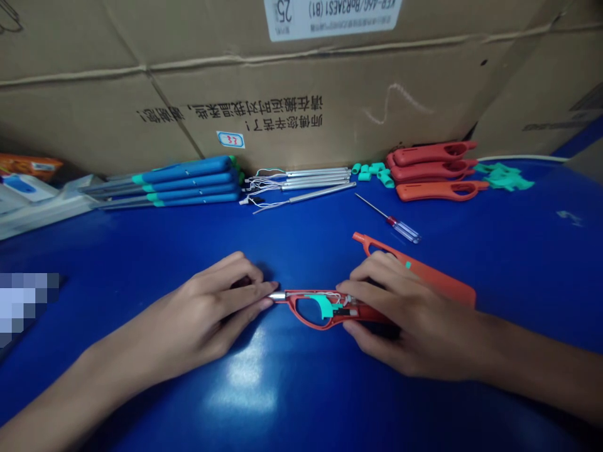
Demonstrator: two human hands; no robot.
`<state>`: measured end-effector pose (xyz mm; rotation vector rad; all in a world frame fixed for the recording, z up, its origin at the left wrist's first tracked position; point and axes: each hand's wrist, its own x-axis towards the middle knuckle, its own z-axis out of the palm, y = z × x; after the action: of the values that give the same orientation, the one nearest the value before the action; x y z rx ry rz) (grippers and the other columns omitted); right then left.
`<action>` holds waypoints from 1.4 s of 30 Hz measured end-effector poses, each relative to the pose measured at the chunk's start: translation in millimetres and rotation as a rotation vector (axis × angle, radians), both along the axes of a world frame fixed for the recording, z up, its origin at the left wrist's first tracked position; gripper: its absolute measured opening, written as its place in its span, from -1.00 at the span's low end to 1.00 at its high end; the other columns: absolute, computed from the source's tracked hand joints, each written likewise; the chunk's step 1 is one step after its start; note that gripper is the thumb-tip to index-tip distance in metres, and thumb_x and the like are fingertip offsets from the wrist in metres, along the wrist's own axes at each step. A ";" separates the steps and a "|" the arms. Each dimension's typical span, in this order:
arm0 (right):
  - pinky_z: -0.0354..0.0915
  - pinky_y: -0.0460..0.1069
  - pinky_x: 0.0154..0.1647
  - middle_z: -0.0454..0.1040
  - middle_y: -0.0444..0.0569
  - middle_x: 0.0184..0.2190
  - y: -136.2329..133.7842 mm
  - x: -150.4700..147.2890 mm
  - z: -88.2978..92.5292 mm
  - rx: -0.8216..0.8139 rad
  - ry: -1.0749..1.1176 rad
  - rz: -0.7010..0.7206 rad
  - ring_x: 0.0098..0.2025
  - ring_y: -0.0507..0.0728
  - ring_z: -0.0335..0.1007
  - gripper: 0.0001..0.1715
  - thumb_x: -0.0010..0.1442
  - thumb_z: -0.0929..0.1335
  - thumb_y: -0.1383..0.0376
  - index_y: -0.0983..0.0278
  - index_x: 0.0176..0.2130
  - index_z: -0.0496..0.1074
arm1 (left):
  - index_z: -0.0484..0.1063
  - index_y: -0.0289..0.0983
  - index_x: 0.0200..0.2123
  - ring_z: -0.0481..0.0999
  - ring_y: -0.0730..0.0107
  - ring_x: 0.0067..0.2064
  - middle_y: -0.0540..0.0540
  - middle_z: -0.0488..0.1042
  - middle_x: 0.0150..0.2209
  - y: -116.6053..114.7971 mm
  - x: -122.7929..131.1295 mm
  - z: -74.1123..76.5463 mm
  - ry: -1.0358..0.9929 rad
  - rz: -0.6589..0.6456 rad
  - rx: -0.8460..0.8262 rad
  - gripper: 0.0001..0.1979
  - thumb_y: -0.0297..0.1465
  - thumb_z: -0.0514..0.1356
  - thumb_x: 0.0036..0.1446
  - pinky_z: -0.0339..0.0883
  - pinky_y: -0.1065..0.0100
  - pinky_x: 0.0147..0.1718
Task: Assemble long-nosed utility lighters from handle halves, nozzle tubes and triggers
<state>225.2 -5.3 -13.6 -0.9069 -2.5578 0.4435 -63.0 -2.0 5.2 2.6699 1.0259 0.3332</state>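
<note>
An open orange lighter shell (315, 309) with a teal trigger and thin wires inside lies on the blue table (264, 389). My left hand (214, 307) pinches the metal tube at the shell's left end, fingers closed on it. My right hand (400, 317) grips the shell's handle end, fingertips pressing on the wires inside. A second orange shell half (443, 282) lies just behind my right hand, partly hidden by it.
Along the cardboard boxes (301, 94) at the back lie blue-handled lighters (188, 182), metal tubes with wires (306, 182), teal caps (374, 172), stacked orange shells (433, 169) and teal triggers (504, 177). A small screwdriver (391, 220) lies mid-table.
</note>
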 end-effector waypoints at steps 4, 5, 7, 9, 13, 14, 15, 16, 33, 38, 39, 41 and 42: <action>0.29 0.20 0.04 0.39 0.03 -0.24 0.4 0.2 -0.7 -0.002 -0.014 -0.004 -0.19 0.14 0.32 -0.75 0.24 0.30 0.27 0.31 -0.11 0.45 | 0.39 -0.21 0.04 0.45 0.37 -0.20 -0.07 0.47 -0.20 1.0 -0.6 -0.2 -0.035 0.010 0.050 -0.74 -0.40 0.08 0.32 0.35 0.36 -0.24; 0.29 0.20 0.04 0.39 0.03 -0.24 0.3 0.2 -0.7 -0.004 -0.017 -0.004 -0.19 0.14 0.32 -0.75 0.24 0.30 0.28 0.31 -0.11 0.45 | 0.40 -0.21 0.01 0.45 0.38 -0.22 -0.05 0.48 -0.22 1.5 -0.5 0.1 -0.047 0.017 0.048 -0.77 -0.40 0.09 0.31 0.35 0.36 -0.25; 0.28 0.20 0.05 0.39 0.04 -0.24 0.0 0.3 -0.5 -0.003 -0.020 -0.002 -0.18 0.15 0.32 -0.75 0.24 0.30 0.28 0.31 -0.10 0.45 | 0.43 -0.22 -0.11 0.46 0.39 -0.24 -0.03 0.49 -0.25 2.7 0.0 1.0 -0.051 0.012 0.017 -0.85 -0.41 0.10 0.30 0.34 0.35 -0.25; 0.28 0.20 0.05 0.39 0.04 -0.24 -0.4 0.4 -0.5 0.002 -0.019 0.000 -0.19 0.14 0.32 -0.75 0.24 0.30 0.28 0.31 -0.10 0.44 | 0.43 -0.22 -0.17 0.45 0.39 -0.23 -0.04 0.49 -0.25 3.5 0.5 1.9 -0.044 -0.005 -0.006 -0.88 -0.44 0.10 0.30 0.33 0.33 -0.23; 0.28 0.19 0.05 0.39 0.03 -0.24 -0.3 0.3 -1.3 0.010 -0.016 0.003 -0.19 0.14 0.31 -0.74 0.24 0.30 0.28 0.31 -0.09 0.44 | 0.45 -0.24 -0.16 0.45 0.37 -0.19 -0.07 0.48 -0.21 3.7 1.2 3.7 -0.051 -0.007 0.016 -0.86 -0.46 0.10 0.29 0.33 0.34 -0.20; 0.28 0.19 0.04 0.39 0.03 -0.24 -0.2 0.2 -1.5 0.011 -0.018 0.003 -0.19 0.14 0.31 -0.74 0.24 0.30 0.27 0.31 -0.08 0.44 | 0.46 -0.25 -0.18 0.45 0.37 -0.20 -0.08 0.48 -0.22 3.6 1.3 4.0 -0.051 -0.010 0.021 -0.85 -0.47 0.09 0.29 0.33 0.35 -0.21; 0.28 0.18 0.03 0.39 0.03 -0.24 0.0 0.1 -1.7 0.010 -0.020 0.003 -0.18 0.15 0.31 -0.73 0.25 0.29 0.27 0.31 -0.08 0.44 | 0.47 -0.25 -0.19 0.44 0.37 -0.20 -0.08 0.48 -0.22 3.6 1.5 4.4 -0.049 -0.014 0.023 -0.84 -0.47 0.08 0.30 0.33 0.35 -0.22; 0.29 0.18 0.02 0.39 0.03 -0.24 0.2 0.0 -1.7 0.010 -0.022 0.002 -0.18 0.15 0.31 -0.73 0.25 0.29 0.27 0.30 -0.08 0.44 | 0.48 -0.25 -0.20 0.44 0.37 -0.21 -0.08 0.48 -0.23 3.6 1.5 4.6 -0.048 -0.019 0.025 -0.83 -0.48 0.08 0.30 0.33 0.35 -0.23; 0.32 0.15 -0.07 0.39 0.05 -0.24 0.0 -0.3 1.9 0.011 -0.020 0.007 -0.18 0.15 0.30 -0.76 0.25 0.29 0.28 0.30 -0.11 0.44 | 0.48 -0.26 -0.18 0.46 0.39 -0.19 -0.09 0.49 -0.22 3.2 4.2 2.7 -0.071 0.023 -0.026 -0.85 -0.44 0.11 0.29 0.38 0.36 -0.20; 0.31 0.14 -0.08 0.39 0.05 -0.23 0.4 -0.7 2.9 0.008 -0.015 0.025 -0.18 0.15 0.28 -0.76 0.25 0.29 0.29 0.32 -0.10 0.44 | 0.49 -0.26 -0.16 0.46 0.37 -0.16 -0.10 0.50 -0.20 3.7 5.1 1.9 -0.092 0.015 -0.023 -0.83 -0.45 0.10 0.29 0.39 0.35 -0.18; 0.30 0.15 -0.08 0.39 0.05 -0.23 0.4 -0.5 2.6 0.008 -0.015 0.028 -0.18 0.16 0.28 -0.76 0.25 0.29 0.29 0.32 -0.10 0.44 | 0.49 -0.26 -0.16 0.46 0.37 -0.17 -0.10 0.49 -0.20 4.0 4.7 1.9 -0.089 0.012 -0.023 -0.83 -0.45 0.10 0.29 0.39 0.35 -0.18; 0.30 0.16 -0.06 0.39 0.06 -0.23 0.3 0.0 2.0 0.009 -0.011 0.030 -0.17 0.16 0.27 -0.75 0.26 0.29 0.29 0.34 -0.10 0.44 | 0.49 -0.26 -0.17 0.46 0.37 -0.17 -0.10 0.49 -0.20 4.3 4.0 2.5 -0.085 0.009 -0.023 -0.84 -0.45 0.10 0.29 0.39 0.36 -0.19; 0.29 0.17 -0.05 0.39 0.05 -0.23 0.4 0.3 1.6 0.009 -0.009 0.030 -0.17 0.16 0.27 -0.75 0.26 0.29 0.29 0.34 -0.10 0.44 | 0.50 -0.26 -0.17 0.45 0.37 -0.17 -0.10 0.48 -0.20 4.3 3.8 3.0 -0.084 0.009 -0.022 -0.84 -0.45 0.10 0.29 0.38 0.36 -0.19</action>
<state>225.5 -4.9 -11.9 -0.8696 -2.5828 0.4367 -59.2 2.3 8.2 2.6088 1.0101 0.4295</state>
